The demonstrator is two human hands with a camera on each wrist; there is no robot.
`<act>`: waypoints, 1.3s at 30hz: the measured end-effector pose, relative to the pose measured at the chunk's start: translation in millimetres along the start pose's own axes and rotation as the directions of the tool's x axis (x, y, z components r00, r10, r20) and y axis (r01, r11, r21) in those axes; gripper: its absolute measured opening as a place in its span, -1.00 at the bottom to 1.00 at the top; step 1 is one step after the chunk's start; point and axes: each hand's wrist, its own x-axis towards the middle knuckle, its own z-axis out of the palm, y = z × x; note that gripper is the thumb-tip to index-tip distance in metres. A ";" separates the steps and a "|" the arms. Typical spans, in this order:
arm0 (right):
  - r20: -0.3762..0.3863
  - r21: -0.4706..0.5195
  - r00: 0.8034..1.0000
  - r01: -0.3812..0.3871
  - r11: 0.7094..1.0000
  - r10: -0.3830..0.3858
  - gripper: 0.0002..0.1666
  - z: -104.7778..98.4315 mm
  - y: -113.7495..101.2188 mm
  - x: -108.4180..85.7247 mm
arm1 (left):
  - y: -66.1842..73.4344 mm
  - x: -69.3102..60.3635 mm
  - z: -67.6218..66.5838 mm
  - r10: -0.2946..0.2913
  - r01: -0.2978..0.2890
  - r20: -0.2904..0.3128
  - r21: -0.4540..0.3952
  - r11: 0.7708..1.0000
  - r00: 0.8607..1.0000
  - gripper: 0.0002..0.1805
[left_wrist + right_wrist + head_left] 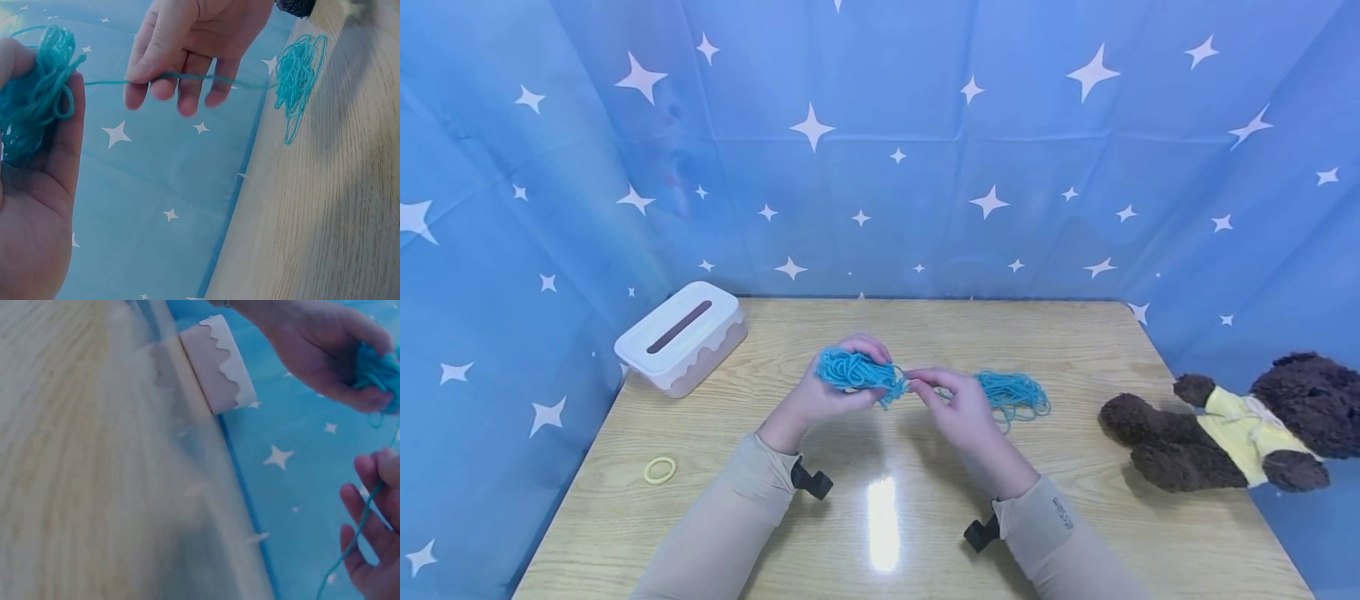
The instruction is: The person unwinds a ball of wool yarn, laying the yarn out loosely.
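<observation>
A bundle of turquoise yarn (856,370) is gripped in my left hand (820,398), raised above the table, with loops sticking out between thumb and fingers. My right hand (957,408) pinches a single yarn strand (187,76) between thumb and forefinger, a short way from the bundle. In the left wrist view that strand runs taut from the bundle through the right fingers, then on toward a loose yarn pile (299,75) on the table. The head view has this pile just beyond the right hand, partly hidden by it.
A white and pink tissue box (688,333) stands at the table's back left corner. Nearer on the left lies a pale yellow ring (659,470). A brown plush toy in a yellow shirt (1247,429) lies along the right edge. Blue star-printed cloth (880,217) hangs behind the wooden table (820,533).
</observation>
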 end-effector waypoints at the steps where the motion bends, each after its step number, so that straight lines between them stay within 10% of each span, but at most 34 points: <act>1: -0.016 0.001 1.000 0.008 1.000 -0.008 -0.74 -2.3 0.6 0.4 | 0.4 0.0 0.0 -0.005 0.005 -0.003 0.005 1.000 1.000 -0.62; 12: -0.195 0.035 0.975 -0.102 0.994 0.107 -0.68 -59.2 8.9 4.2 | 1.4 -0.6 -1.2 -0.050 0.051 -0.025 0.038 0.998 0.998 -0.63; 24: -0.388 -0.144 0.898 -0.281 0.949 0.207 -0.55 -104.4 39.5 4.3 | 4.1 -0.4 -2.2 -0.035 0.036 -0.021 0.030 0.999 0.999 -0.61; 39: -0.239 -0.434 0.837 -0.546 0.717 0.492 -0.52 -130.4 71.6 -3.6 | 3.0 -0.7 -3.4 0.005 -0.005 -0.032 0.016 1.000 0.999 -0.61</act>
